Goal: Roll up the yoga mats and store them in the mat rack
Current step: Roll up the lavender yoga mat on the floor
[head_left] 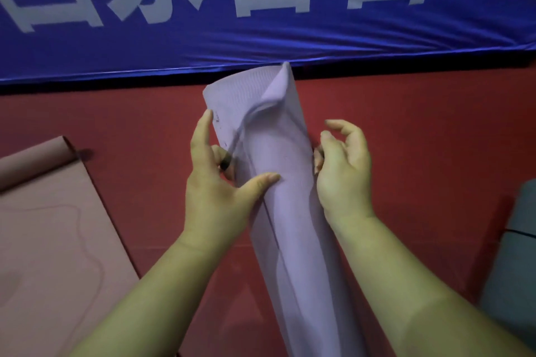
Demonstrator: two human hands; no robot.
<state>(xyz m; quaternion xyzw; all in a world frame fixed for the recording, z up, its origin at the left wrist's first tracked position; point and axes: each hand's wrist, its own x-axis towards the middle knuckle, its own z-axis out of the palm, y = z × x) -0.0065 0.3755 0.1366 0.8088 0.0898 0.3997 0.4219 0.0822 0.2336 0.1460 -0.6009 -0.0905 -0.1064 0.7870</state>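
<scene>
Head view: the roll looks loose and its top corner is buckled. I'd twist it tighter and square the end before racking. Left hand (214, 200) grips the mat (290, 240), fingers (203, 136) round its side, thumb pressed across the front. Right hand (345, 180) cups the other side, half curled. Mat is tilted above the floor (420, 130). Pink mat (49, 226) lies left, part rolled. No rack visible.

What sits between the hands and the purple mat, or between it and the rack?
Nothing between hands and mat: the left hand grips the purple mat, the right hand touches its side, grip unclear. No rack in view, so that path can't be judged. A pink mat lies left, a grey mat right.
</scene>
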